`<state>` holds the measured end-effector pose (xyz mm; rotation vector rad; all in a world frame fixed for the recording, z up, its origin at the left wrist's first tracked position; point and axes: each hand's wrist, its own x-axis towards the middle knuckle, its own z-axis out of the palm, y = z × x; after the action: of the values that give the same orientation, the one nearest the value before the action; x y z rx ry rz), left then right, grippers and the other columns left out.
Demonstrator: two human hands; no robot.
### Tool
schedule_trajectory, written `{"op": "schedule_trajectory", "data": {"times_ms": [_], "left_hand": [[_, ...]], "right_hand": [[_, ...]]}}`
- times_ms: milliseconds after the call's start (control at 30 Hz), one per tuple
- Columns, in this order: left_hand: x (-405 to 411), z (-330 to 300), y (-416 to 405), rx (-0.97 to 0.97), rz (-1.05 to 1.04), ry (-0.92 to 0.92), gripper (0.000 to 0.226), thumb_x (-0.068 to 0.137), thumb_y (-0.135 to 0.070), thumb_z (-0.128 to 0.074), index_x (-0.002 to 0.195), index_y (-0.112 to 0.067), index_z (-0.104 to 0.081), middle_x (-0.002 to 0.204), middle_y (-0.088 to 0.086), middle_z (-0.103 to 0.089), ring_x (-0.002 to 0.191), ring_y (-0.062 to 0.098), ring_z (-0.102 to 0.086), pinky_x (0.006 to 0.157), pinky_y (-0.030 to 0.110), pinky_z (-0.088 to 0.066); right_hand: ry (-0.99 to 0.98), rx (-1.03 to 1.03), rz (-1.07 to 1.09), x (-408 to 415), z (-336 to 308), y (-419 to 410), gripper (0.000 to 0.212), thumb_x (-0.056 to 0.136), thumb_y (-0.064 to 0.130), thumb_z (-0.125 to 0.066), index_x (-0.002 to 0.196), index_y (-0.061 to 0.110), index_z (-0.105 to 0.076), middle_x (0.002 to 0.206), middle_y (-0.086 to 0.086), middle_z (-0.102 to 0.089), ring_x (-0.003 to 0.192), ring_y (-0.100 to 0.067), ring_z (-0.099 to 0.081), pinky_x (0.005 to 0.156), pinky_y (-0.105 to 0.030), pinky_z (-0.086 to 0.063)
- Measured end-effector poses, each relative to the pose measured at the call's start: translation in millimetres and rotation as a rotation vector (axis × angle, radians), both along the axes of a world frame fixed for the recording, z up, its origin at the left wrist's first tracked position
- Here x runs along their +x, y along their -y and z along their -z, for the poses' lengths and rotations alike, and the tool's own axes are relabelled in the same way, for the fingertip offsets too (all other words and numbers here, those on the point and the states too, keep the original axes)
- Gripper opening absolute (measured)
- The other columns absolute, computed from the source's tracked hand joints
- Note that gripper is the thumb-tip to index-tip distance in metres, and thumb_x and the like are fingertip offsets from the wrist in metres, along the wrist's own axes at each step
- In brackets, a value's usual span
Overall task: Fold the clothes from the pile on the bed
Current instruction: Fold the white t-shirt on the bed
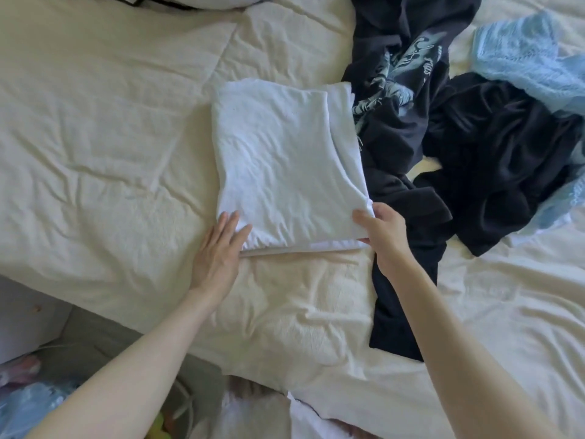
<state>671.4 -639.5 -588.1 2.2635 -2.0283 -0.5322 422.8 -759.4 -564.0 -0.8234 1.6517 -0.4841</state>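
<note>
A white garment [285, 163], folded into a rough rectangle, lies flat in the middle of the cream bedspread [104, 147]. The left hand [218, 248] rests on its near left corner with fingers straight and flat. The right hand [384, 236] pinches the near right corner, thumb on top and fingers curled beneath. Just beside the fold, to the right, sprawls the unfolded pile: a dark printed shirt [399, 77], another black garment [497, 160], and a light blue knit [525, 61] at the far right.
</note>
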Motion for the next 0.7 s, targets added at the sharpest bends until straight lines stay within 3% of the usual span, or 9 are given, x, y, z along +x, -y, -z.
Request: {"op": "schedule_trajectory", "data": {"times_ms": [67, 133, 200, 267, 333, 400, 533, 600, 700], "left_hand": [[4.0, 1.3, -6.2, -0.038, 0.021, -0.004, 0.05, 0.066, 0.026, -0.064, 0.111, 0.006, -0.066, 0.123, 0.025, -0.059, 0.115, 0.048, -0.054, 0.086, 0.056, -0.051], [7.9, 2.8, -8.2, -0.037, 0.053, 0.015, 0.056, 0.06, 0.03, -0.064, 0.11, 0.007, -0.066, 0.12, 0.025, -0.061, 0.111, 0.047, -0.056, 0.083, 0.056, -0.052], [11.6, 5.0, -11.9, -0.005, 0.094, 0.043, 0.064, 0.057, 0.031, -0.064, 0.117, 0.007, -0.062, 0.125, 0.025, -0.058, 0.116, 0.045, -0.054, 0.086, 0.055, -0.051], [12.3, 4.9, -18.4, 0.051, 0.144, 0.102, 0.065, 0.063, 0.022, -0.069, 0.124, 0.005, -0.058, 0.132, 0.023, -0.053, 0.121, 0.043, -0.05, 0.092, 0.053, -0.049], [12.7, 3.7, -21.7, 0.113, 0.156, 0.146, 0.063, 0.071, 0.006, -0.074, 0.131, 0.001, -0.052, 0.139, 0.02, -0.047, 0.127, 0.039, -0.045, 0.1, 0.051, -0.043], [13.0, 3.3, -17.5, 0.139, 0.139, 0.155, 0.068, 0.071, 0.002, -0.075, 0.134, 0.0, -0.049, 0.142, 0.019, -0.044, 0.13, 0.038, -0.042, 0.104, 0.05, -0.039], [10.4, 4.7, -1.8, 0.098, 0.19, 0.179, 0.067, 0.054, 0.026, -0.071, 0.119, 0.011, -0.059, 0.125, 0.028, -0.056, 0.114, 0.043, -0.056, 0.088, 0.052, -0.051], [11.5, 1.5, 1.0, 0.117, 0.154, 0.096, 0.063, 0.062, 0.028, -0.065, 0.121, 0.01, -0.057, 0.129, 0.026, -0.054, 0.118, 0.039, -0.054, 0.087, 0.045, -0.052], [20.6, -6.4, -5.6, 0.156, 0.061, -0.055, 0.057, 0.083, 0.016, -0.05, 0.137, -0.002, -0.046, 0.148, 0.012, -0.037, 0.137, 0.024, -0.036, 0.1, 0.037, -0.043]], "right_hand": [[-0.102, -0.012, -0.052, -9.4, 4.4, -9.8, 0.013, 0.08, 0.01, -0.061, 0.075, 0.0, -0.055, 0.073, -0.007, -0.049, 0.069, -0.021, -0.046, 0.063, -0.035, -0.04], [-0.151, 0.031, -0.081, -15.6, 14.2, -12.4, 0.015, 0.08, 0.011, -0.062, 0.076, -0.002, -0.056, 0.073, -0.009, -0.046, 0.07, -0.021, -0.042, 0.063, -0.034, -0.035], [-0.167, 0.089, -0.091, -17.9, 22.3, -10.1, 0.016, 0.08, 0.011, -0.063, 0.079, -0.004, -0.058, 0.076, -0.009, -0.048, 0.072, -0.021, -0.043, 0.065, -0.033, -0.035], [-0.143, 0.149, -0.088, -18.2, 27.9, -5.1, 0.01, 0.08, 0.008, -0.064, 0.077, 0.005, -0.056, 0.077, -0.009, -0.049, 0.075, -0.021, -0.045, 0.066, -0.033, -0.037], [-0.106, 0.204, -0.064, -17.9, 31.7, 2.2, 0.014, 0.079, 0.005, -0.066, 0.075, 0.007, -0.053, 0.08, -0.008, -0.055, 0.078, -0.023, -0.052, 0.067, -0.036, -0.046], [-0.071, 0.236, -0.044, -16.9, 32.5, 8.3, 0.017, 0.079, 0.003, -0.066, 0.073, 0.011, -0.053, 0.084, -0.006, -0.059, 0.082, -0.023, -0.058, 0.076, -0.039, -0.053], [-0.043, 0.234, -0.067, -17.9, 32.7, 5.2, 0.005, 0.085, 0.01, -0.066, 0.088, 0.011, -0.063, 0.094, -0.007, -0.066, 0.083, -0.021, -0.063, 0.081, -0.038, -0.054], [-0.028, 0.224, -0.046, -20.4, 31.0, -1.0, 0.005, 0.086, 0.012, -0.065, 0.09, 0.009, -0.063, 0.105, -0.011, -0.066, 0.092, -0.025, -0.065, 0.085, -0.041, -0.055], [0.054, 0.218, -0.011, -22.0, 21.1, -11.4, 0.004, 0.088, 0.011, -0.064, 0.091, 0.009, -0.062, 0.105, -0.006, -0.064, 0.091, -0.018, -0.063, 0.067, -0.027, -0.054]]}}
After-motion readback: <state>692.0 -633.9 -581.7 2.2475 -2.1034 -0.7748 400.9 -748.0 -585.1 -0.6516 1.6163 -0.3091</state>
